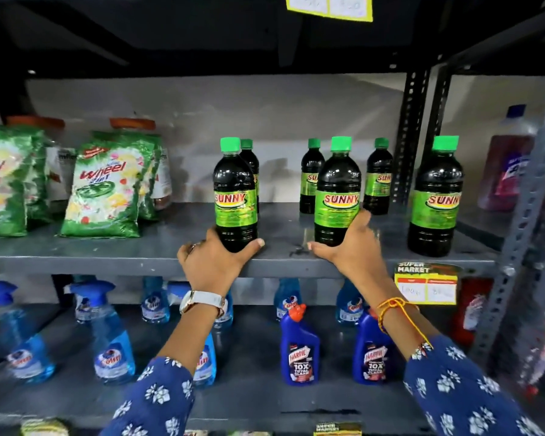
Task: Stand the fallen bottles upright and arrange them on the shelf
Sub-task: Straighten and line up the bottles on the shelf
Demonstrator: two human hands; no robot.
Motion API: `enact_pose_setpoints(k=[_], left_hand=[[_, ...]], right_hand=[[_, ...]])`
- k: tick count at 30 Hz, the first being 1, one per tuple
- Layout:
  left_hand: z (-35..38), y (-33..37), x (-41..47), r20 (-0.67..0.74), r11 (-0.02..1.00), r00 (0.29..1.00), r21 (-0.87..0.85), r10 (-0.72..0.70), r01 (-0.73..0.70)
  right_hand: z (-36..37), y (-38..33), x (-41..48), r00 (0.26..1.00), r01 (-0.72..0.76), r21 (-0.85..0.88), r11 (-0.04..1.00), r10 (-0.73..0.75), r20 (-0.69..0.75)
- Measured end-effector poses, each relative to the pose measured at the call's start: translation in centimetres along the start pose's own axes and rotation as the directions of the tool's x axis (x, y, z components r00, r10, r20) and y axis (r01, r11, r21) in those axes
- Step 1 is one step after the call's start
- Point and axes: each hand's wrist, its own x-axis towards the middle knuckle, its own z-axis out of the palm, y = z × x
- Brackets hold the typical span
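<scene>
Six dark bottles with green caps are seen standing upright on the middle shelf [158,253]; none is seen lying down in this view, so the task is judged to be in its arranging stage. The front row consists of the left bottle [235,196], the middle bottle [337,196] and the right bottle [436,199]; three more bottles stand behind, toward 12 o'clock of the front row. The bottles appear full of dark liquid, so they are judged fairly heavy for their size, with stiff plastic walls that should give only slightly under pressure (the glossy surface and label may be a little slippery). A full, tall bottle is expected to tip easily if pushed near the cap; a hold low on the body, below the label, is judged the safest, and sliding rather than lifting should suffice. The left hand [214,262] is wrapped around the base of the left bottle from its 6 o'clock side, thumb at 3 o'clock and fingers curled behind at 9 o'clock, pinching the bottle's lower body. The right hand [353,247] is cupped against the base of the middle bottle, thumb extended toward 9 o'clock along the shelf edge, fingers pressed on the bottle's 3 o'clock flank; the grasp looks looser, only partly closed. Both forearms rise from 6 o'clock, wrists bent upward, sleeves well below the shelf.
</scene>
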Motion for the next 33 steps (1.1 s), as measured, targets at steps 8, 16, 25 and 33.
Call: enact_pose_setpoints(k=[8,16,25,33], left_hand=[[-0.4,0.3,-0.2,-0.009,0.999,1.0,-0.043,-0.026,0.025],[-0.6,0.2,-0.3,0.035,0.999,0.999,-0.035,-0.032,0.033],[-1.6,0.7,-0.7,0.082,0.993,0.993,-0.073,-0.082,0.088],[-0.5,9.3,-3.8,-0.139,0.875,0.96,-0.396,0.242,-0.278]], right_hand=[[0.1,0.1,-0.2,0.999,0.005,-0.041,0.999,-0.006,-0.036],[-0.2,-0.5,-0.4,0.999,0.022,-0.032,0.999,-0.023,-0.025],[-2.7,-0.7,-2.0,0.993,0.1,0.149,0.984,-0.089,-0.075],[-11.6,8.0,1.9,0.928,0.049,0.281,0.958,0.061,-0.368]])
